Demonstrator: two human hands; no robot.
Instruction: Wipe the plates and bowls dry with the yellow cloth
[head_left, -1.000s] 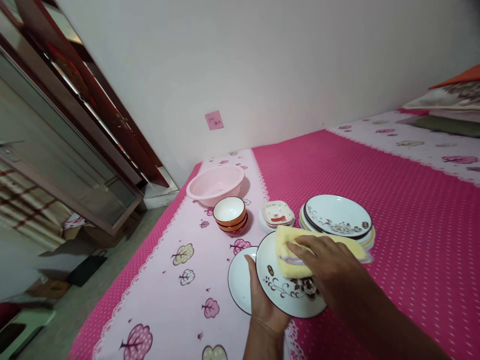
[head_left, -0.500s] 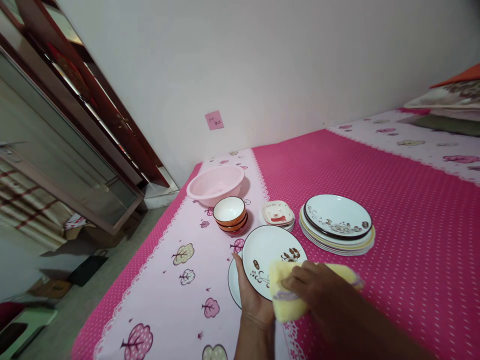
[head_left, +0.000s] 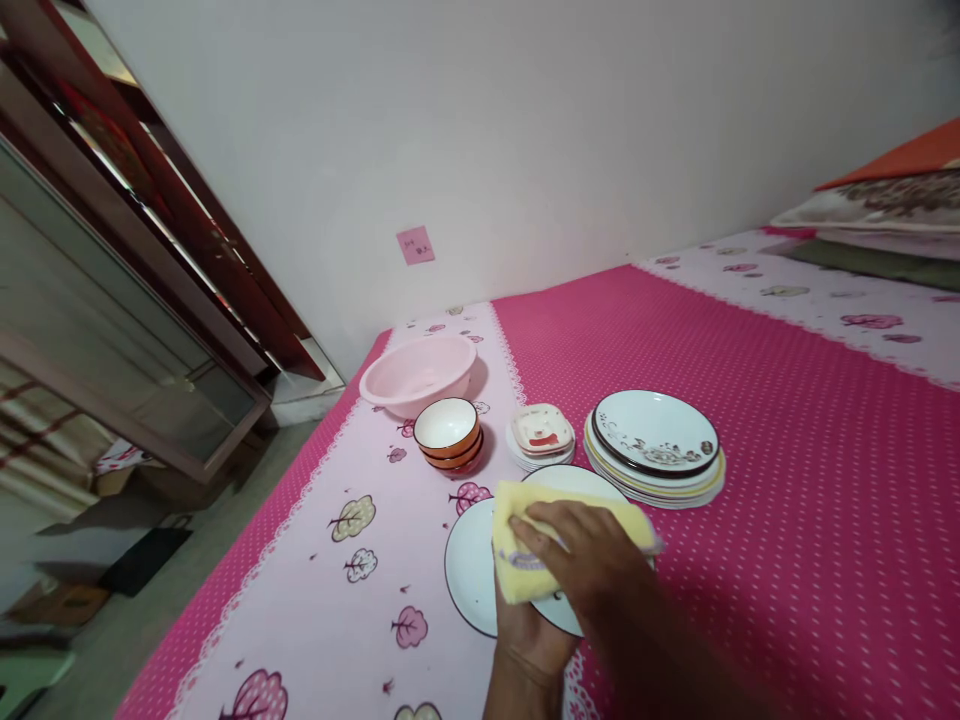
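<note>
My left hand (head_left: pixel 534 632) grips the near edge of a white plate with a dark rim (head_left: pixel 574 482), held just above the bed. My right hand (head_left: pixel 592 560) presses a folded yellow cloth (head_left: pixel 525 535) flat on that plate, fingers closed over the cloth. The cloth and hand cover most of the plate's face. Under and left of it a plain white plate (head_left: pixel 469 565) lies on the pink sheet.
Behind stand a stack of patterned plates (head_left: pixel 654 445), small square dishes (head_left: pixel 540 435), stacked orange bowls (head_left: pixel 448 435) and a pink basin (head_left: pixel 418 370). The bed's left edge drops to the floor beside a glass door. Pillows (head_left: pixel 877 215) lie at the far right.
The cloth moved from the plate's top down to its near edge, then back up and left over its face. The view shifted slightly, so everything sits a little further left.
</note>
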